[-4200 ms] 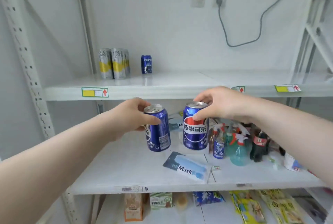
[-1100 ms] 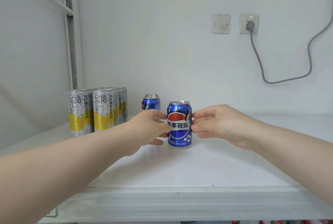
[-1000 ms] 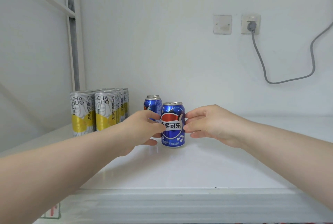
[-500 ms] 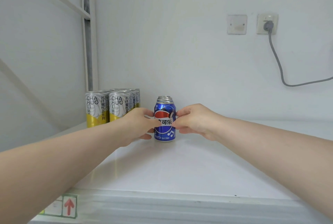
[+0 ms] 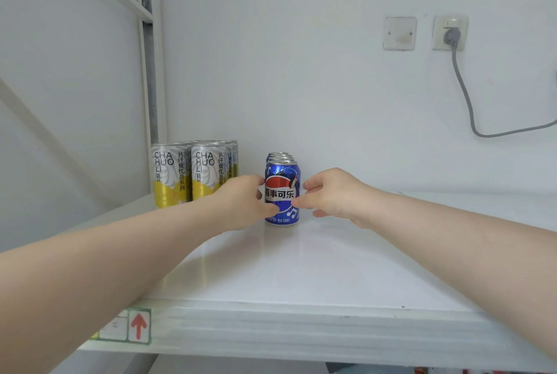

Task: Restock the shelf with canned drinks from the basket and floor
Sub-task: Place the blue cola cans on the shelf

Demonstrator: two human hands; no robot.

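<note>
Pepsi can (image 5: 282,174) (labelled 百事可乐) stands on shelf (image 5: 301,271), left hand (image 5: 241,202) and right hand (image 5: 334,193) both gripping it.

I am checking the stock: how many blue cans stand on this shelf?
3, in one file going back. The front can stands beside the yellow cans; the second can and third can stand directly behind it, showing only their tops. More may be hidden behind.

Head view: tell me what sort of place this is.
Probably a small shop or stockroom: a white metal shelf with a red-arrow label on its front edge, Pepsi cans filed one behind another, and yellow-and-silver Cha Huo Li cans stocked in rows beside them.
</note>
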